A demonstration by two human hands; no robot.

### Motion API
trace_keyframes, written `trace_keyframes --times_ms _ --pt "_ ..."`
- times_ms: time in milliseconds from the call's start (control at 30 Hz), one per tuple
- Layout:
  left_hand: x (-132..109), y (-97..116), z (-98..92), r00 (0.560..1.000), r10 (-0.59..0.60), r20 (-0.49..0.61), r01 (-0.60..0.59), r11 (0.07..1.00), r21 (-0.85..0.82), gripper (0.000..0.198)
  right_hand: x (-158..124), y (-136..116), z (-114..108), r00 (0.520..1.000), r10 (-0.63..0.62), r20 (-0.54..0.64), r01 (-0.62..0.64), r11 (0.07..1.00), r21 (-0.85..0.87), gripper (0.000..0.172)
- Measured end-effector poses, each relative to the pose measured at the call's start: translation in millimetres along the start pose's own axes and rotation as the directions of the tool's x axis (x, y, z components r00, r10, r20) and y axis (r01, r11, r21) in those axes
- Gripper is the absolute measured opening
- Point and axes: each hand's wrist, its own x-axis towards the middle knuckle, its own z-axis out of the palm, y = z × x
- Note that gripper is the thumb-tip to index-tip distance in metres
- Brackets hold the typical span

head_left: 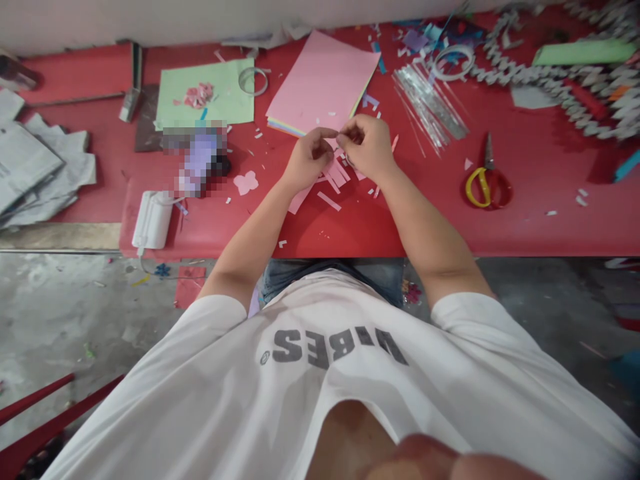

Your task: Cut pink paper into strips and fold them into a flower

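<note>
My left hand (pixel 311 157) and my right hand (pixel 367 147) meet above the red table, thumbs and forefingers pinched together fingertip to fingertip. What sits between the fingertips is too small to make out. Just under the hands lie cut pink paper strips (pixel 336 175), and one loose pink strip (pixel 329 201) is closer to my body. A stack of coloured paper (pixel 325 80), pink on top, lies right beyond my fingers. Left of my left hand is a pink paper cutout (pixel 246 183) with rounded lobes.
Scissors (pixel 486 183) with yellow and red handles lie on the right, near clear thin strips (pixel 433 107) and a tape roll (pixel 454 62). On the left are green paper (pixel 167 100) bearing pink pieces, a blurred-out phone (pixel 199 160), a white power bank (pixel 153 220) and newspapers (pixel 30 167).
</note>
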Motion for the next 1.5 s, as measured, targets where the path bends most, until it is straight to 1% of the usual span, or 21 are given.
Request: trace_keyframes --times_ms 100,200,300,400,467,533,667,767,900,967,1067,1100,1167,1233,1300,1367,1433,1500 --pt "6 -15 -2.8 0.994 0.085 0.063 -0.086 0.996 0.006 0.031 1 8 6 0.995 -0.058 -0.076 0.060 0.998 0.023 0.058" --pt "12 -33 -6.7 0.976 0.167 0.138 -0.166 0.986 -0.012 0.028 1 14 10 0.977 -0.128 -0.170 0.134 0.991 0.023 0.047" --pt "16 -44 -9.7 0.960 0.222 0.168 -0.225 0.974 -0.004 0.027 1 18 12 0.965 -0.177 -0.193 0.180 0.984 -0.005 0.034" --pt "17 -46 -10.8 0.955 0.235 0.181 -0.243 0.970 0.023 0.029 1 18 12 0.966 -0.181 -0.186 0.176 0.984 -0.042 0.020" --pt "16 -46 -10.7 0.958 0.224 0.178 -0.233 0.972 0.032 0.030 1 18 13 0.969 -0.167 -0.181 0.160 0.986 -0.056 0.012" --pt "15 -46 -10.0 0.964 0.202 0.176 -0.211 0.977 0.034 0.032 1 19 14 0.972 -0.153 -0.181 0.144 0.988 -0.063 0.008" --pt "12 -46 -8.0 0.968 0.171 0.182 -0.178 0.984 0.026 0.042 3 21 17 0.973 -0.123 -0.194 0.115 0.992 -0.054 0.009" --pt "10 -42 -4.7 0.970 0.146 0.193 -0.153 0.988 0.021 0.046 5 24 20 0.974 -0.084 -0.209 0.080 0.996 -0.030 0.010" --pt "3 -37 3.3 0.984 0.112 0.140 -0.111 0.994 -0.011 0.051 4 26 20 0.971 -0.045 -0.236 0.054 0.998 0.032 0.015" --pt "-1 -38 7.2 0.984 0.115 0.136 -0.113 0.993 -0.017 0.052 2 26 19 0.966 -0.046 -0.254 0.063 0.996 0.063 0.018" --pt "-6 -40 11.1 0.976 0.135 0.169 -0.132 0.991 -0.030 0.056 -1 25 19 0.959 -0.033 -0.280 0.061 0.994 0.091 0.021" --pt "-8 -41 11.8 0.977 0.139 0.163 -0.134 0.990 -0.043 0.056 -2 25 18 0.952 -0.021 -0.305 0.054 0.993 0.101 0.023" --pt "-11 -40 13.0 0.983 0.146 0.110 -0.138 0.987 -0.081 0.055 -2 22 16 0.927 0.019 -0.374 0.034 0.990 0.136 0.028" --pt "-14 -37 14.4 0.988 0.144 0.047 -0.139 0.985 -0.098 0.049 -2 17 13 0.906 0.058 -0.420 0.015 0.986 0.168 0.031" --pt "-15 -34 16.6 0.994 0.108 -0.017 -0.109 0.990 -0.092 0.041 -3 11 9 0.890 0.083 -0.449 -0.003 0.984 0.176 0.028" --pt "-16 -30 20.0 0.995 0.077 -0.064 -0.083 0.992 -0.097 0.039 -4 5 6 0.879 0.082 -0.469 -0.004 0.986 0.164 0.022" --pt "-15 -27 24.4 0.996 0.037 -0.084 -0.046 0.993 -0.106 0.036 -7 3 5 0.866 0.071 -0.494 0.006 0.988 0.153 0.019" --pt "-14 -23 29.1 0.996 0.017 -0.084 -0.026 0.994 -0.106 0.034 -10 4 5 0.874 0.080 -0.479 -0.015 0.990 0.138 0.019"
